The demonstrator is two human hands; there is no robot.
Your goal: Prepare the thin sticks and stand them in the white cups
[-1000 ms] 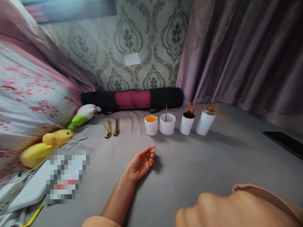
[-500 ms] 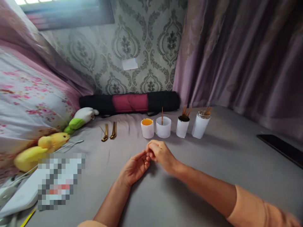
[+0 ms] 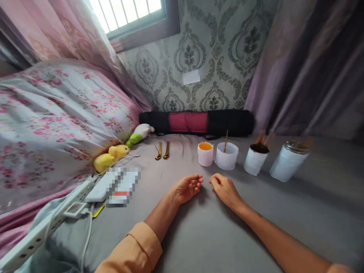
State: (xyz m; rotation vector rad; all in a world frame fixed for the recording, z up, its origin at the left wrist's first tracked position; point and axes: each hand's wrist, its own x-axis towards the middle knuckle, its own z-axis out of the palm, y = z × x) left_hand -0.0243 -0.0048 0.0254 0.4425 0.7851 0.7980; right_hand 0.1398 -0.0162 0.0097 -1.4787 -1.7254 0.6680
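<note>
My left hand (image 3: 186,188) lies palm up on the grey bed sheet (image 3: 216,235), fingers loosely curled and apart, nothing in it. My right hand (image 3: 224,187) rests a little to its right, knuckles up, fingers curled under; I see nothing in it. A small gap separates the two hands. Just beyond them stands a row of white cups: one with orange contents (image 3: 205,153), one with a single stick (image 3: 226,156), one dark-filled with sticks (image 3: 255,160), and a tilted metal-rimmed jar (image 3: 287,163).
Two gold tools (image 3: 162,150) lie left of the cups. A black and pink rolled mat (image 3: 199,122) lies along the wall. Plush toys (image 3: 110,157), a floral duvet (image 3: 57,125), a power strip (image 3: 42,231) and a flat white box (image 3: 122,185) fill the left. Curtains hang at the right.
My right hand came in from the lower right, met the fingers of my left hand, then drew slightly apart. The view swung left and up, so the window now shows.
</note>
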